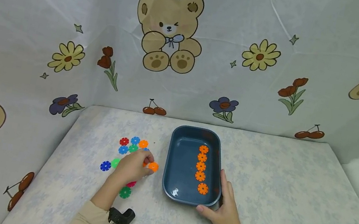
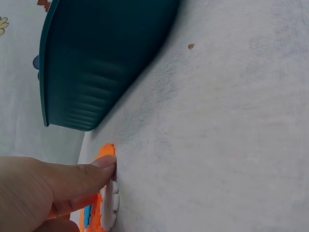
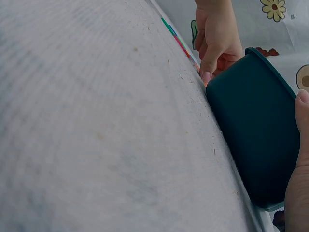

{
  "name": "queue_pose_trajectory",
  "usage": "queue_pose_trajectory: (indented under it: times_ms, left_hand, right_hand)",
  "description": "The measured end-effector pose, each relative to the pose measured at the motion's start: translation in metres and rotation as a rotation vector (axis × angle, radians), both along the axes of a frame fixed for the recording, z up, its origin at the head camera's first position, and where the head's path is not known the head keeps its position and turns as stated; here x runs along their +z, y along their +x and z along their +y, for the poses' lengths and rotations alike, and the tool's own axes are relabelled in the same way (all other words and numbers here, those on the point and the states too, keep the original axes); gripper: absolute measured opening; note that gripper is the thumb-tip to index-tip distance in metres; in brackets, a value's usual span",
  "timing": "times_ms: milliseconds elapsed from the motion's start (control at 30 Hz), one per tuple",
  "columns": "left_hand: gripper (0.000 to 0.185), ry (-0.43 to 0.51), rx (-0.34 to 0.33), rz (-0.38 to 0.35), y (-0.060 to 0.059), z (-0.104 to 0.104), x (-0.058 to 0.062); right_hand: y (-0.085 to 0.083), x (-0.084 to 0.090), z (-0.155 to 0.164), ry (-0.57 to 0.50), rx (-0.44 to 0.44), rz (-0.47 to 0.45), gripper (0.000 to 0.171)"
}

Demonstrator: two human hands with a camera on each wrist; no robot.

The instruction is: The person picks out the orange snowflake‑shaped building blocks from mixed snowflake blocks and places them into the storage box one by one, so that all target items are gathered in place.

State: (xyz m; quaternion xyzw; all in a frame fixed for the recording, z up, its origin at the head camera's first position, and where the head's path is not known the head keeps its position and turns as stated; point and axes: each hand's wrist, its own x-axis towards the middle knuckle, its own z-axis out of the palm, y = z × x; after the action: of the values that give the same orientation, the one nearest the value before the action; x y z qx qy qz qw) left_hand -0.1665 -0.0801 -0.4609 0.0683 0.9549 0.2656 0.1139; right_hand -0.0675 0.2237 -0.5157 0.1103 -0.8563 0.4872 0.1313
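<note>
Left grip is pinched on an orange disc; the blue tray is steadied by the right grip; placement in the row seems called for next.

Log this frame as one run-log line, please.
left hand: pinches orange flower disc on table | right hand: holds blue tray near corner | tray: five orange discs in row
</note>
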Motion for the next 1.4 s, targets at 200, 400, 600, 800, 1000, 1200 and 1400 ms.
queue_pose_trajectory:
  times_ms: [200, 400, 600, 800, 1000, 1200, 1400]
  left_hand:
    - [0.025, 0.013, -0.029, 0.037, 0.001, 0.0, 0.0]
    - [0.024, 0.045, -0.028, 0.045, 0.006, -0.002, -0.002]
    - [0.02, 0.182, 0.04, -0.002, 0.005, -0.008, 0.004]
    - [0.02, 0.381, 0.022, -0.016, -0.006, -0.012, 0.035]
    - [0.021, 0.403, -0.112, -0.021, -0.023, 0.01, 0.064]
    - [0.02, 0.302, -0.266, -0.044, -0.046, 0.048, 0.078]
    - [0.024, 0.203, -0.366, -0.051, -0.067, 0.08, 0.078]
  right_hand:
    - [0.0, 0.0, 0.0, -0.011, -0.001, 0.006, 0.126]
    - [0.001, 0.0, 0.0, -0.019, -0.013, -0.021, 0.126]
    - [0.002, 0.0, 0.0, -0.026, -0.015, -0.018, 0.127]
    - [0.002, 0.0, 0.001, -0.033, -0.014, -0.026, 0.128]
    - [0.002, 0.0, 0.002, -0.038, -0.01, -0.022, 0.127]
    - [0.002, -0.001, 0.0, -0.031, -0.013, -0.032, 0.128]
    - [0.001, 0.002, -0.001, -0.022, -0.029, -0.067, 0.127]
